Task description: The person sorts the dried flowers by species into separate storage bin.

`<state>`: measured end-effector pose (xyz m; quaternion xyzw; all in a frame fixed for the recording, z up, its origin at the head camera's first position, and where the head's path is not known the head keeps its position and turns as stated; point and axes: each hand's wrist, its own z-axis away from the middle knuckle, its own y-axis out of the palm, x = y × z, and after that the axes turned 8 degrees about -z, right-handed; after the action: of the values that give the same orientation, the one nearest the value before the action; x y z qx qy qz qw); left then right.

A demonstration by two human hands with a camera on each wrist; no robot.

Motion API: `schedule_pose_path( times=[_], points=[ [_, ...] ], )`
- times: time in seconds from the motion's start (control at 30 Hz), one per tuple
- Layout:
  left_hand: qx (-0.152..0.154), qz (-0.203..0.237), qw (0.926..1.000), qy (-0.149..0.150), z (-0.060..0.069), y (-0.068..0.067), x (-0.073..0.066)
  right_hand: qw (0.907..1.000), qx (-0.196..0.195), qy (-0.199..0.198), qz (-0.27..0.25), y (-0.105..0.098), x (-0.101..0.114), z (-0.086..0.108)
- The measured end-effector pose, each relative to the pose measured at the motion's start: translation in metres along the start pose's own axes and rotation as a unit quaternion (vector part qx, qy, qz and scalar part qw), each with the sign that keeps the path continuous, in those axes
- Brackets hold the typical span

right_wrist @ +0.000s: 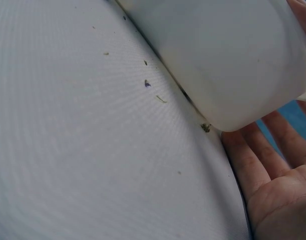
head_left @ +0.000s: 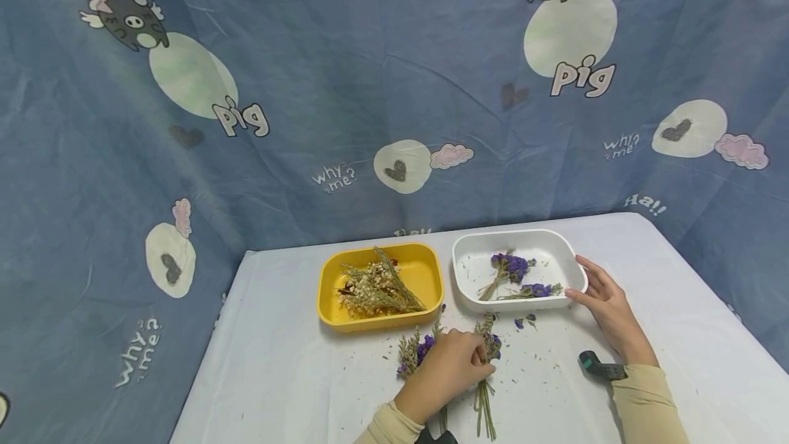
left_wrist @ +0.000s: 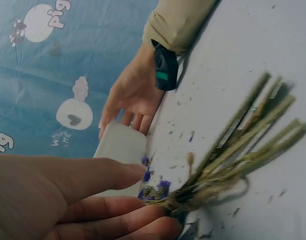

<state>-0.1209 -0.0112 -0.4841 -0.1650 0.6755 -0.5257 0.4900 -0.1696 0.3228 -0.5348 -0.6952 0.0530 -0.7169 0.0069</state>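
Two hands, two bundles of dried flowers, two trays. The left hand (head_left: 448,364) reaches over the right-hand bundle (head_left: 484,399), thumb and fingers parted; the fingers overlap the stems near a twine tie (left_wrist: 185,199), but the pictures do not settle whether the fingertips touch them. The right hand (head_left: 611,310) grips the white tray (head_left: 471,252) by its end nearest the table's right edge: thumb on the near right corner of the rim, fingers along the outer end wall.

The left-hand bundle (head_left: 407,353), partly hidden by the left hand, lies just beside the first; both lie on the white table (head_left: 296,375), in front of the trays, and show purple blossoms among grey-green spikes. Three loose blossom pieces are distinguishable: one (head_left: 444,307) between the trays, two (head_left: 524,322) just before the white tray's near wall. Fine crumbs, too many to count, are scattered around.

Containers, both near the table's back edge: the white tray, toward the back right corner, contains two purple sprigs, one (head_left: 510,268) near the middle, one (head_left: 535,291) along the near wall. The yellow tray (head_left: 431,273), toward the back left corner, contains one heap of cream and straw-coloured dried stems (head_left: 377,288), overlapping and not countable.

One black wrist device (head_left: 600,366) on the right wrist; a second (head_left: 436,437), cut by the frame, at the left. Behind: a blue printed cloth (head_left: 382,74).
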Motion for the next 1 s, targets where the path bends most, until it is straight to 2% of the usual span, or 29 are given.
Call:
schedule_pose_path(
  times=[0.27,0.53,0.83,1.0],
  points=[
    [-0.054,-0.069,0.9961,-0.008,0.004,0.009,-0.002,0.9998,-0.001,-0.009,-0.016,0.001,0.001,0.000],
    [-0.054,-0.103,0.9930,-0.018,0.005,0.018,-0.005,0.9999,0.000,-0.013,-0.007,0.002,0.000,-0.001],
    [-0.077,-0.146,0.9860,-0.023,0.007,0.022,-0.011,0.9996,0.003,-0.012,-0.024,0.001,0.001,0.000],
    [-0.076,-0.147,0.9859,-0.024,0.008,0.022,-0.010,0.9996,0.000,-0.018,-0.023,0.001,0.000,0.000]
  ],
)
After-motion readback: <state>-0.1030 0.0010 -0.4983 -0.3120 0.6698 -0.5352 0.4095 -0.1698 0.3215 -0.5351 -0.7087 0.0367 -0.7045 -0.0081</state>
